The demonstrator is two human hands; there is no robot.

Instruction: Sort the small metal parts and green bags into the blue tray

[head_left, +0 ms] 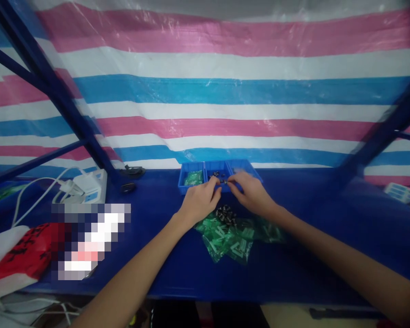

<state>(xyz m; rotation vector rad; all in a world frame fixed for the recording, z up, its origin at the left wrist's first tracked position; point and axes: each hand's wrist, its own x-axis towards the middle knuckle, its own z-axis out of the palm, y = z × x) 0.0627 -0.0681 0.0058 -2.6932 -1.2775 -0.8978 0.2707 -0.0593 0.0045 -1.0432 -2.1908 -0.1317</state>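
My left hand point(201, 200) is closed in a pinch at the front edge of a blue divided tray point(181, 183). Opposite it, my right hand point(253, 193) also pinches, and a small dark-and-silver part point(223, 181) sits between both sets of fingertips. Its exact kind is too small to make out. Below the hands, a heap of small black-and-silver parts point(226, 215) lies on green plastic bags point(222, 239) holding pale, narrow pieces. The tray's left compartment contains a green bag point(193, 177); more small dark parts point(214, 174) are in the middle one, partly hidden by my left hand.
A white power strip point(100, 187) with plugs and cables stands at the left of the blue table point(171, 278). Near it lie black items point(128, 187), a red-and-white bag point(30, 255) and a blurred-out object point(95, 241). Blue frame posts point(71, 116) rise at both sides.
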